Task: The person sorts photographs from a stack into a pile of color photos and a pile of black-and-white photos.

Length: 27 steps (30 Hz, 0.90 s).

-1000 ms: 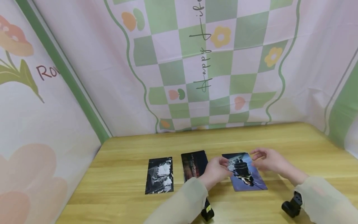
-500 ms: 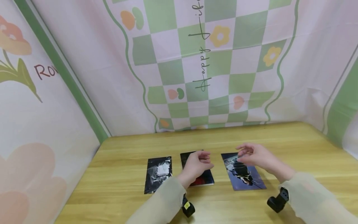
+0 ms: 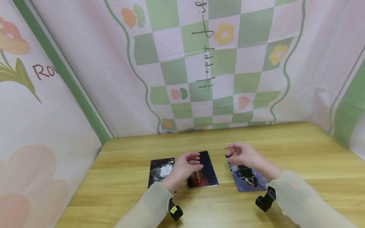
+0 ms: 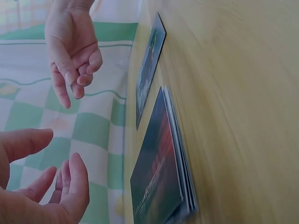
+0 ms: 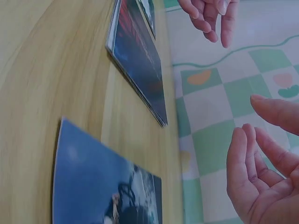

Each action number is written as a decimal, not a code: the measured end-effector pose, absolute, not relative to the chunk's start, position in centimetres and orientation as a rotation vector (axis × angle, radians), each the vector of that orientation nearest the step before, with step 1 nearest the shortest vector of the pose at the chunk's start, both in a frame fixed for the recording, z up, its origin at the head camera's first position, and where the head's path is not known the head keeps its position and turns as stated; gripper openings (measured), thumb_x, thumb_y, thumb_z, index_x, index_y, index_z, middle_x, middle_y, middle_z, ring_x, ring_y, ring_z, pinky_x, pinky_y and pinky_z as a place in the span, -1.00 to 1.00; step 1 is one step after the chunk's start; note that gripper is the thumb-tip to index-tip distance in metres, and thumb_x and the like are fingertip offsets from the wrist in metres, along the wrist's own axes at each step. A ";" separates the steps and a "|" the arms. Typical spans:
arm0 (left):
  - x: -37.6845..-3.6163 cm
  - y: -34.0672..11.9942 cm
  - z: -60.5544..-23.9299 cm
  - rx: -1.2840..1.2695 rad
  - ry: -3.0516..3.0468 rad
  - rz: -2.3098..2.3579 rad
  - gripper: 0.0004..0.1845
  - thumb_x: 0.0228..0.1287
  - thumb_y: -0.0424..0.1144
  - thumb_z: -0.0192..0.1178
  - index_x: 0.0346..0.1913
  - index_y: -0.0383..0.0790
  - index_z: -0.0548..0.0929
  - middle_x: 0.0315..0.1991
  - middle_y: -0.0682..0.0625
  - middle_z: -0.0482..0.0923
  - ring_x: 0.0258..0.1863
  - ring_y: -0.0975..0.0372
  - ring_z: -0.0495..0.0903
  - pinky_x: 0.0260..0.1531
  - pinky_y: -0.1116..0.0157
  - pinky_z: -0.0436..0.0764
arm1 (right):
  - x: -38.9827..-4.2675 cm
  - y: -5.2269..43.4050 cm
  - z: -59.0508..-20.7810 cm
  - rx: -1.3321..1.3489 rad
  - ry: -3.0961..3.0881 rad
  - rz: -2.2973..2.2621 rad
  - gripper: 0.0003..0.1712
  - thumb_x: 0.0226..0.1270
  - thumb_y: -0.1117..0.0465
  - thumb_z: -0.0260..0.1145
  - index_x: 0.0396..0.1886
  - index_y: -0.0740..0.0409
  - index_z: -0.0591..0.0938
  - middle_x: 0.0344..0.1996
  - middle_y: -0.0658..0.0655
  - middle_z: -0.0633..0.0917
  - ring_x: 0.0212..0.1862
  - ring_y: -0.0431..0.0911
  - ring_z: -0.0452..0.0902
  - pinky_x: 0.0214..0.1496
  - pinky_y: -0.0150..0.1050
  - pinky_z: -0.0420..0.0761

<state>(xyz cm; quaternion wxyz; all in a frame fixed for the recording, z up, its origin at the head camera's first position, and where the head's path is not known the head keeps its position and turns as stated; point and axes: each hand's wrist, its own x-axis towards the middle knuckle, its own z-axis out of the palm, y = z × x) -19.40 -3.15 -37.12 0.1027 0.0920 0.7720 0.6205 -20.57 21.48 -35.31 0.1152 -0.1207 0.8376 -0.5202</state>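
A stack of dark picture cards [image 3: 209, 175] lies on the table; its layered edges show in the left wrist view. My left hand [image 3: 183, 166] hovers above the gap between this stack and a black-and-white card [image 3: 156, 169], overlapping both in the head view. Its fingers are loosely bent, and nothing is between them and the thumb. Over the far end of a blue-violet card [image 3: 246, 186] floats my right hand [image 3: 242, 155], fingers relaxed and holding nothing. Both hands stand clear of the cards in the right wrist view, where the blue card [image 5: 88, 177] lies flat.
The cards form a row on a wooden table [image 3: 128, 202]. A checkered green-and-white cloth [image 3: 199, 63] hangs behind the table's far edge, and a printed cloth [image 3: 51, 126] hangs at the left. A small black camera [image 3: 175, 212] sits on the left wrist, another [image 3: 265, 201] on the right.
Both hands have moved left: the left one from between the stack and the blue card across the stack, the right one from the blue card's right edge to over its far end. The cards stay put.
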 end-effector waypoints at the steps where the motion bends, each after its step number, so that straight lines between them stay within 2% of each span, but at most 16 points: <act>1: -19.4 -3.4 -37.0 0.265 2.285 1.823 -0.53 0.17 -0.44 0.26 0.17 -0.36 0.48 0.07 -0.24 0.51 -0.07 0.14 0.58 -0.10 0.27 0.65 | -20.6 21.2 -35.4 -0.369 2.452 -1.529 -0.40 0.21 0.32 0.32 0.20 0.48 0.36 -0.11 0.31 0.56 -0.21 -0.14 0.57 -0.21 -0.24 0.66; 9: -19.5 -5.4 -37.2 0.210 2.319 1.788 -0.53 0.18 -0.43 0.26 0.18 -0.31 0.49 0.07 -0.23 0.50 -0.08 0.16 0.58 -0.11 0.25 0.65 | -20.7 19.4 -36.1 -0.409 2.463 -1.526 -0.44 0.20 0.35 0.33 0.17 0.46 0.39 0.01 0.44 0.52 -0.07 0.06 0.58 -0.10 -0.17 0.66; 13: -19.5 -6.2 -37.9 0.200 2.330 1.772 -0.52 0.18 -0.42 0.27 0.19 -0.32 0.48 0.07 -0.22 0.49 -0.07 0.15 0.57 -0.10 0.22 0.65 | -20.6 18.7 -36.7 -0.411 2.452 -1.531 -0.46 0.21 0.39 0.30 0.17 0.48 0.39 0.02 0.45 0.52 -0.06 0.07 0.57 -0.09 -0.16 0.66; 21: -19.5 -7.2 -38.8 0.174 2.364 1.696 -0.52 0.17 -0.39 0.29 0.17 -0.34 0.48 0.06 -0.20 0.51 -0.03 0.07 0.57 -0.08 0.12 0.64 | -20.3 18.3 -37.9 -0.376 2.389 -1.503 -0.38 0.19 0.34 0.34 0.23 0.45 0.36 0.09 0.43 0.50 0.02 0.16 0.55 -0.04 -0.06 0.65; 27: -19.7 -7.4 -39.6 0.137 2.346 1.658 -0.55 0.21 -0.33 0.27 0.17 -0.29 0.48 0.07 -0.15 0.50 0.04 0.04 0.54 -0.08 0.13 0.64 | -20.2 18.2 -38.5 -0.374 2.394 -1.491 -0.37 0.17 0.34 0.36 0.21 0.46 0.37 0.11 0.44 0.49 0.05 0.20 0.52 -0.04 -0.08 0.65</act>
